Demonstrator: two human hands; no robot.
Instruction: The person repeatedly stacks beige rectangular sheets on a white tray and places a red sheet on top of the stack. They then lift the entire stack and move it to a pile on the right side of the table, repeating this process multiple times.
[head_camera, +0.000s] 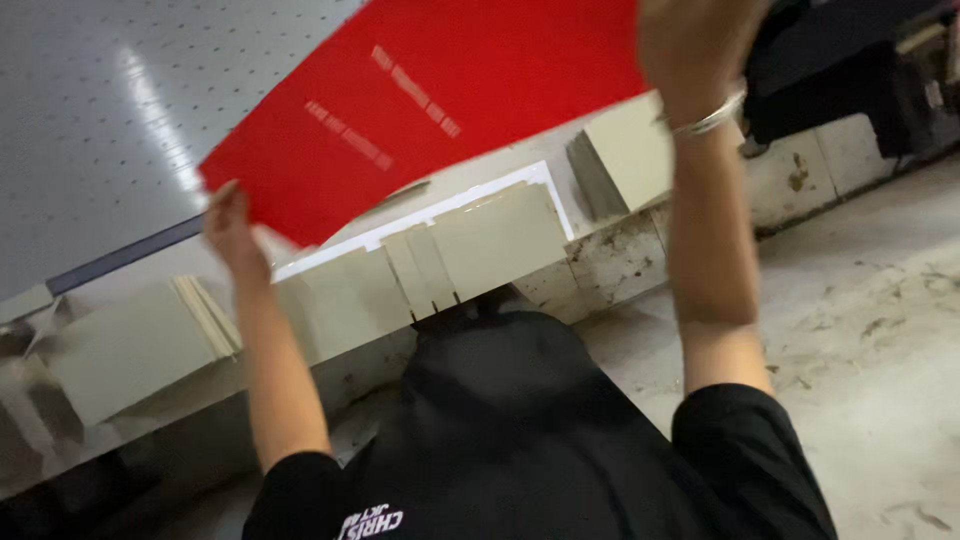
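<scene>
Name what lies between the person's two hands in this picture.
In the head view, a large red sheet spans from the left hand to the right hand, each gripping an edge.

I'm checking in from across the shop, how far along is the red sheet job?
Done: cream boards already lie in stacks along the bench edge. In hand: the left hand and right hand hold a red sheet by its ends above the perforated table. Left: the sheet is not yet laid flat.

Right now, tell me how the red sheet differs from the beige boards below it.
The red sheet is bright red, large and held up by both hands; the beige boards are pale, smaller and lie stacked on the table edge. The sheet bears pale printing; the boards look plain. Both are flat and rectangular.
</scene>
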